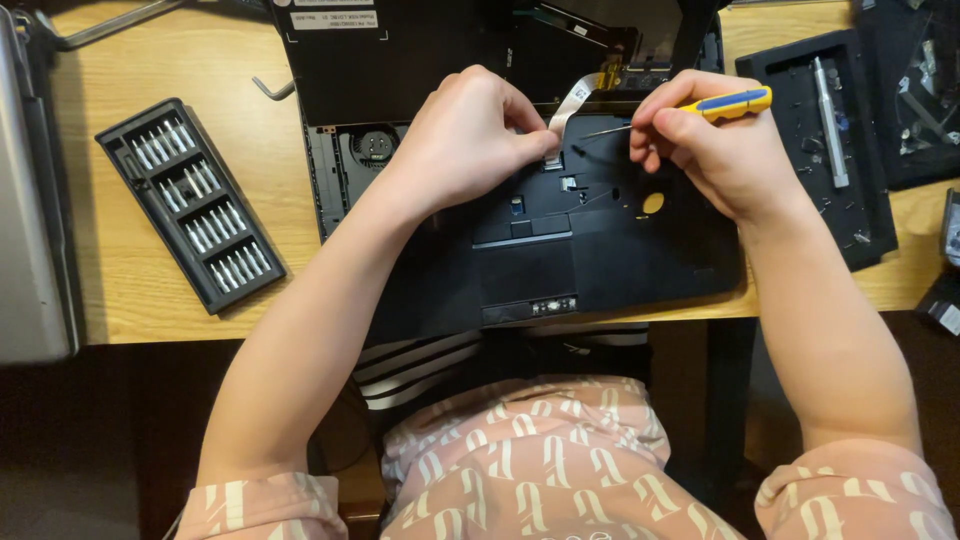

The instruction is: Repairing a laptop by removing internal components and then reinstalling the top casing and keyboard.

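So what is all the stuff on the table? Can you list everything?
Laptop base: one, black, opened, table middle.
Ribbon cable: one, white, pinched by left hand.
Screwdriver: one, yellow and blue, in right hand.
Bit case: one, black with silver bits, left.
Tool tray: one, black, right.
Hex key: one, grey, upper left.
Table: one, light wood.
Left hand: on the cable.
Right hand: gripping the screwdriver.

Small screwdriver [700,108] with a yellow-and-blue handle, held nearly flat, thin tip pointing left toward the pale ribbon cable [568,104] curving up off the opened black laptop [600,240].
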